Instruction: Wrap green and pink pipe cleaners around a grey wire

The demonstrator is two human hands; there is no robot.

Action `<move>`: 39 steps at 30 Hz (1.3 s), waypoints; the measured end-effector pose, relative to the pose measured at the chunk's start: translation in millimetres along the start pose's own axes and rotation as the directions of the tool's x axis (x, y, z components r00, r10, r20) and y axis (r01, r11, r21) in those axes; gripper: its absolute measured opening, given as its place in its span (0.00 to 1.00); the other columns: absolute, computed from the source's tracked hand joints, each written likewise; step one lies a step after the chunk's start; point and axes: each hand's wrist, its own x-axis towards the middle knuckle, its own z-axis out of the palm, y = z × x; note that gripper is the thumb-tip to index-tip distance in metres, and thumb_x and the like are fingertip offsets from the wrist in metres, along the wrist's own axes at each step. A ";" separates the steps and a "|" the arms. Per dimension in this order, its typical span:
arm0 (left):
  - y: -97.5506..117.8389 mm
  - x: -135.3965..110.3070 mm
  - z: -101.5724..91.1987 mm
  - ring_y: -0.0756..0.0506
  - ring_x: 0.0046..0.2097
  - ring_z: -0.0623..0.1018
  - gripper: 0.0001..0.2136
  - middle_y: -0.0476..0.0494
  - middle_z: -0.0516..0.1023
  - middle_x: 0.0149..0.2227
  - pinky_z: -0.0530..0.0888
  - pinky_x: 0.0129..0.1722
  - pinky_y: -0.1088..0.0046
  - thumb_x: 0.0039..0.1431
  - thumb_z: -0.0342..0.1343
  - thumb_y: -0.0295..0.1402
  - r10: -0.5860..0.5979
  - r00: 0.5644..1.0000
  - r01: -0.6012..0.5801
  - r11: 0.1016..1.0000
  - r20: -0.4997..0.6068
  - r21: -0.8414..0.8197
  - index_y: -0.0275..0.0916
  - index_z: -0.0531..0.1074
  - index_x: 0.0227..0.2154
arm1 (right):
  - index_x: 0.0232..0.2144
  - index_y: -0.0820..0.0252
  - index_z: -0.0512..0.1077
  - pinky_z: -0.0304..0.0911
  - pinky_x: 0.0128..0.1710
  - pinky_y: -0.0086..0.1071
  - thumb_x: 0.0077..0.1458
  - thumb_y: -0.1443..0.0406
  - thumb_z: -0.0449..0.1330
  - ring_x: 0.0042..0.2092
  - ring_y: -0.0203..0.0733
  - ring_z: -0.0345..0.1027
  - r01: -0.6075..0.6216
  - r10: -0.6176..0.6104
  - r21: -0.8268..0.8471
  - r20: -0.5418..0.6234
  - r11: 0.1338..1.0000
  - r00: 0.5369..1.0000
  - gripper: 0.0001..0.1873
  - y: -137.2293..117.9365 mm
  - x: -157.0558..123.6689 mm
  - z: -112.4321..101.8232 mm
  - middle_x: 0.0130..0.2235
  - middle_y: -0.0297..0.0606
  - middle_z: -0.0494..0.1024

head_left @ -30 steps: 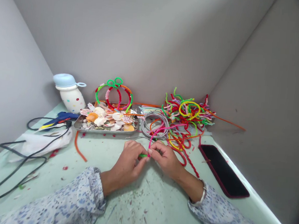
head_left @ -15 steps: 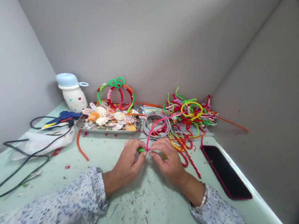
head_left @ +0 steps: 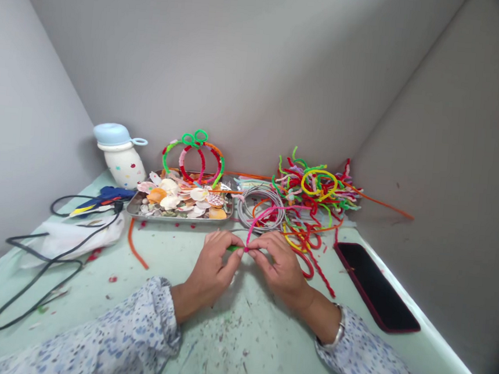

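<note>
My left hand [head_left: 217,264] pinches a green pipe cleaner [head_left: 234,248] between thumb and forefinger. A pink pipe cleaner [head_left: 251,231] meets the green one at my left fingertips, and its long free end bends away to the right over a coil of grey wire [head_left: 239,210]. Thumb and forefinger of my right hand [head_left: 281,266] close on the pink pipe cleaner at that same joint. Fingers cover most of the green piece.
Behind my hands stand a metal tray [head_left: 177,219] of seashells and pipe-cleaner headbands [head_left: 221,160]. To the right are a heap of pipe cleaners [head_left: 315,184] and a phone [head_left: 378,288]. A bottle [head_left: 124,163], black cable [head_left: 15,319] and plastic bag [head_left: 66,235] lie left.
The pink pipe cleaner's free end has swung lower and to the right. My right fingertips have come in against the joint, nearer my left hand.
</note>
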 end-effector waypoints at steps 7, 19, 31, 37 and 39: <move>-0.6 1.2 1.3 0.44 0.39 0.70 0.06 0.46 0.72 0.34 0.64 0.43 0.65 0.63 0.47 0.32 0.006 1.000 -0.006 1.000 -0.015 0.016 0.39 0.69 0.34 | 0.37 0.56 0.70 0.60 0.41 0.37 0.60 0.67 0.57 0.40 0.43 0.65 -0.015 0.016 -0.018 0.014 1.000 1.000 0.03 -0.9 0.0 -1.0 0.35 0.36 0.74; -2.6 0.4 2.5 0.45 0.40 0.69 0.06 0.46 0.71 0.34 0.64 0.43 0.66 0.63 0.47 0.32 0.021 1.000 -0.021 1.000 -0.009 0.002 0.39 0.69 0.35 | 0.38 0.55 0.70 0.61 0.41 0.37 0.60 0.66 0.56 0.40 0.43 0.65 -0.002 0.003 -0.033 0.008 0.999 1.000 0.04 -0.1 -0.3 -0.9 0.35 0.36 0.74; -2.8 -1.0 2.5 0.45 0.39 0.69 0.06 0.46 0.71 0.34 0.64 0.43 0.66 0.64 0.47 0.32 0.044 0.999 -0.044 0.998 0.001 0.041 0.39 0.68 0.34 | 0.37 0.56 0.69 0.59 0.41 0.36 0.61 0.67 0.55 0.41 0.42 0.64 -0.066 0.066 -0.008 0.112 0.998 0.991 0.03 -2.7 1.3 -3.2 0.36 0.36 0.73; -2.3 -1.7 2.7 0.45 0.39 0.69 0.06 0.46 0.72 0.34 0.64 0.43 0.65 0.63 0.47 0.32 0.052 0.999 -0.052 0.997 0.008 0.056 0.39 0.68 0.34 | 0.37 0.55 0.69 0.60 0.42 0.38 0.61 0.67 0.55 0.41 0.43 0.65 -0.085 0.081 0.029 0.113 0.996 0.990 0.04 -3.2 1.1 -3.8 0.36 0.36 0.73; -2.1 -1.7 2.7 0.45 0.39 0.70 0.06 0.46 0.72 0.34 0.65 0.43 0.65 0.63 0.47 0.32 0.046 0.999 -0.046 0.997 0.004 0.059 0.40 0.68 0.34 | 0.37 0.55 0.70 0.60 0.42 0.39 0.60 0.66 0.56 0.41 0.44 0.65 -0.082 0.079 0.029 0.093 0.996 0.993 0.03 -4.0 1.7 -4.0 0.36 0.37 0.73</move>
